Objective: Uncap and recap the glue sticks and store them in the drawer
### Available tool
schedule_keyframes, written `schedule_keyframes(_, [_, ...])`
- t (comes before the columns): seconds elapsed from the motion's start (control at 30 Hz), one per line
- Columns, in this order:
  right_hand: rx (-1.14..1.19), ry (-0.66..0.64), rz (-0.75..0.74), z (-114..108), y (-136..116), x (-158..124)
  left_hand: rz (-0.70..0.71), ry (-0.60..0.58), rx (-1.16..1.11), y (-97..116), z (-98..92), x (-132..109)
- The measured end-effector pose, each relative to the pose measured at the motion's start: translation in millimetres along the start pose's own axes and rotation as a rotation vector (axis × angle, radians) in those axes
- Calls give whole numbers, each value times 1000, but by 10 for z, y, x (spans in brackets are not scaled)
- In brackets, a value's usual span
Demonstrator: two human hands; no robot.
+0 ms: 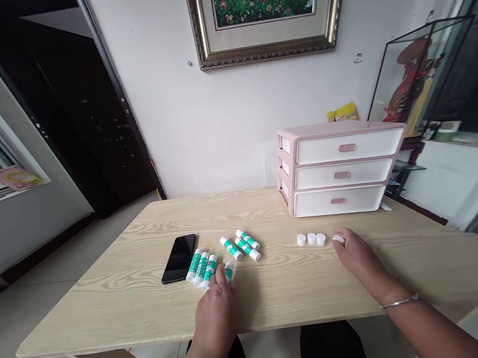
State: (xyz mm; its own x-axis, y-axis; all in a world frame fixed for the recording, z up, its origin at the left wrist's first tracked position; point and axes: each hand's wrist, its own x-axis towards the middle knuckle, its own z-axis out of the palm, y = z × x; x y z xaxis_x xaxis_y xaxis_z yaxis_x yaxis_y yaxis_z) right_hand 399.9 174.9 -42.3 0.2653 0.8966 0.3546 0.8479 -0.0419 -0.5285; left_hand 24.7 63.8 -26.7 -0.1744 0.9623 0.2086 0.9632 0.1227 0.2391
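Note:
My left hand (pixel 220 303) is closed on a green-and-white glue stick (pixel 229 271) at the table's front left. Just beyond it lie three similar sticks (pixel 200 268) side by side, slanted. Another three sticks (pixel 241 245) lie a little farther back, near the middle. On the right, my right hand (pixel 355 252) pinches a small white cap (pixel 338 239) at its fingertips, close to the table top. Left of that hand, three white caps (pixel 311 239) stand in a short row.
A black phone (pixel 180 259) lies left of the sticks on the wooden table (pixel 152 323). A pink-and-white drawer unit (pixel 342 169) stands at the back right, with a yellow packet (pixel 344 112) behind its top. A framed picture (pixel 267 50) hangs on the wall.

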Motion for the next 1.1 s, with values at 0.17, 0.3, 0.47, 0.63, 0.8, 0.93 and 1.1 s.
schedule_keyframes(0.17, [-20,-30,-36,112,-45,19,-13,-1,99,78,-23,78])
schedule_keyframes(0.3, [-79,-36,-38,160,-47,-7,-33,3,139,85,-65,124])
schedule_keyframes(0.47, [-89,-4,-51,145,-83,-39,-14,4,184,99,-166,96])
schedule_keyframes(0.63, [-53,8,-21,124,-84,-51,-13,1,153,46,-217,82])
schedule_keyframes(0.8, [-14,11,13,129,-79,-48,-34,-1,167,-37,-175,166])
schedule_keyframes(0.93, [11,17,12,129,-97,-56,-39,35,180,-42,-130,207])
schedule_keyframes(1.1, [47,25,24,115,-100,-61,52,106,91,87,-87,228])
